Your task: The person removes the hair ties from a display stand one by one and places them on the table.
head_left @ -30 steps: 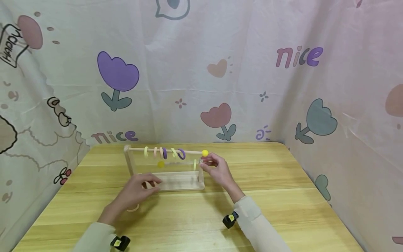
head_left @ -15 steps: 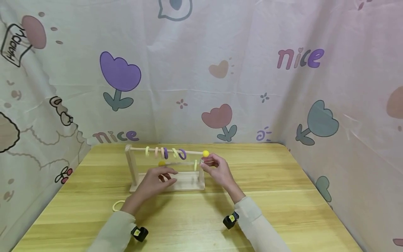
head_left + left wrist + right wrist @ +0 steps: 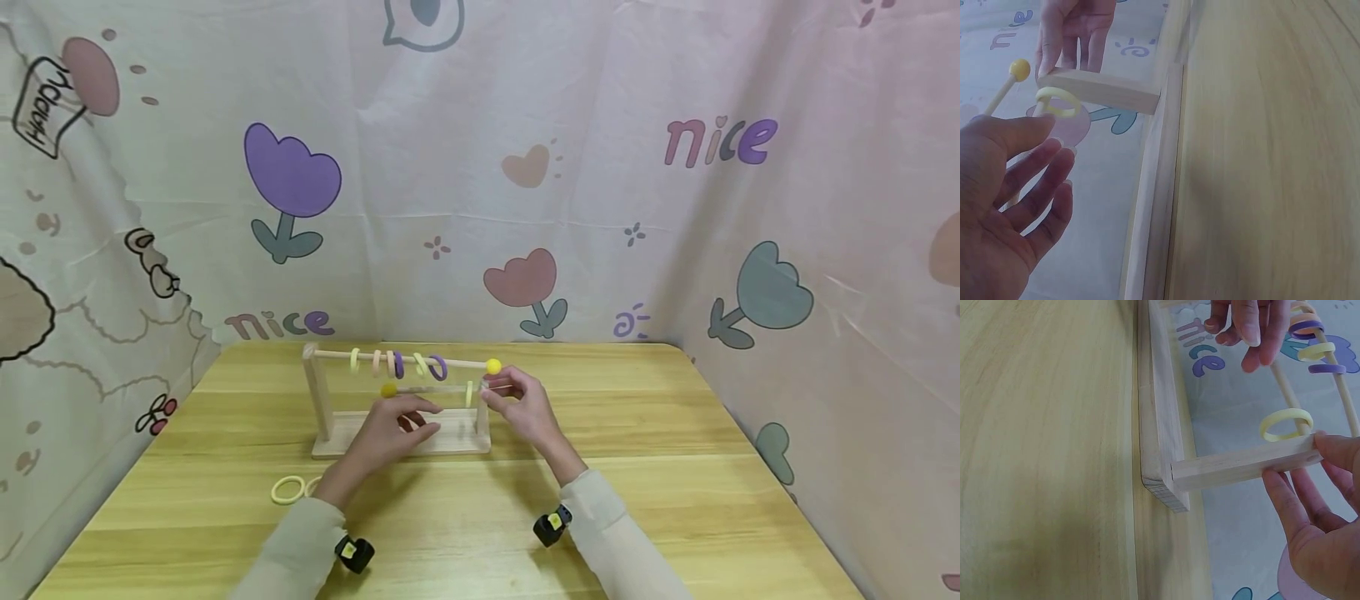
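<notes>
A pale wooden stand (image 3: 450, 442) has a tall left post (image 3: 318, 396) and a short right post (image 3: 1244, 464). Its upper rod (image 3: 468, 362) carries several yellow, peach and purple rings and ends in a yellow ball (image 3: 493, 367). Along the lower rod, a yellow ring (image 3: 1286, 425) hangs close to the short post. My right hand (image 3: 527, 410) pinches the top of that post between thumb and fingers. My left hand (image 3: 395, 429) hovers in front of the lower rod, fingers spread and slightly bent, holding nothing that shows; its thumb overlaps the rod in the left wrist view.
Two yellow rings lie on the wooden tabletop left of the stand: one ring (image 3: 288, 490) in full view, another ring (image 3: 312, 487) partly behind the left forearm. A patterned cloth (image 3: 420, 275) hangs behind the table (image 3: 637, 467) and along its sides.
My left hand has moved right and slightly up, from the stand's front left to its middle, uncovering rings on the table. The right hand keeps its hold on the short post.
</notes>
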Demonstrator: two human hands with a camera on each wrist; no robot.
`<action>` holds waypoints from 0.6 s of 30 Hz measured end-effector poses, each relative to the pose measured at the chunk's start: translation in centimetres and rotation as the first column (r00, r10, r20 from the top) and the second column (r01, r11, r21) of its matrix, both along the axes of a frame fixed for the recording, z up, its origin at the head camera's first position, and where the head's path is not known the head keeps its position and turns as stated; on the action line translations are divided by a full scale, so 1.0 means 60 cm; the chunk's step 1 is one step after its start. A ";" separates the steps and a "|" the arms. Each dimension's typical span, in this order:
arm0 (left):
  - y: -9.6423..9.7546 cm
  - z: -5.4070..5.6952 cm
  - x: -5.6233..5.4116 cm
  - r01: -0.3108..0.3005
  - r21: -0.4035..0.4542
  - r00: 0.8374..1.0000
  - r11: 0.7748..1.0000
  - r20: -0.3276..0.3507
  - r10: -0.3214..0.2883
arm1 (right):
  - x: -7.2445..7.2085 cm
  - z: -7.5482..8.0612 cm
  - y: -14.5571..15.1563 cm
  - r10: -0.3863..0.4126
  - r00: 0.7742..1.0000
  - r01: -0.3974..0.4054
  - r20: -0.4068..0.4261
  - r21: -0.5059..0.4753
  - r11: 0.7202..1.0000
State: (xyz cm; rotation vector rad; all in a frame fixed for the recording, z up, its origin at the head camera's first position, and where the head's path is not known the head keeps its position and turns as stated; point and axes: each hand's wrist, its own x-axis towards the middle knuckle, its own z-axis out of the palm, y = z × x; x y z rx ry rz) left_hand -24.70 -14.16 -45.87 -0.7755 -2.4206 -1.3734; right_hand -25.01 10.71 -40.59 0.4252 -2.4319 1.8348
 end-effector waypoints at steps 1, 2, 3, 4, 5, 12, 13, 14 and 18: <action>0.002 0.000 0.000 0.001 0.001 1.000 1.000 -0.002 -0.001 | 0.000 0.000 0.000 0.002 1.000 -0.002 -0.002 -0.001 1.000; 0.004 0.001 0.000 -0.001 0.001 1.000 1.000 -0.001 0.001 | 0.000 0.001 0.001 0.004 1.000 -0.004 -0.003 0.001 1.000; 0.007 0.001 0.000 -0.002 0.001 1.000 1.000 -0.002 0.002 | 0.000 0.001 0.001 0.006 1.000 -0.006 -0.002 0.000 1.000; 0.009 0.002 0.000 -0.006 0.000 1.000 1.000 -0.002 0.006 | 0.001 0.001 0.001 0.007 1.000 -0.007 -0.002 0.000 1.000; 0.011 0.002 0.000 -0.010 -0.001 1.000 1.000 0.001 0.010 | 0.001 0.001 0.001 0.008 1.000 -0.008 -0.002 -0.001 1.000; 0.033 0.001 -0.006 -0.043 0.025 0.999 0.999 -0.004 0.043 | 0.000 0.003 0.002 0.027 1.000 -0.027 -0.009 0.001 1.000; 0.037 0.001 -0.007 -0.045 0.032 0.999 0.998 0.004 0.045 | 0.000 0.003 0.003 0.032 0.999 -0.032 -0.010 0.001 0.999; 0.041 0.001 -0.008 -0.046 0.041 0.999 0.998 0.009 0.046 | 0.000 0.004 0.003 0.036 0.999 -0.036 -0.011 0.002 0.999; 0.056 0.000 -0.012 -0.044 0.091 0.999 0.995 0.018 0.043 | 0.000 0.005 0.004 0.046 0.999 -0.046 -0.013 0.001 0.999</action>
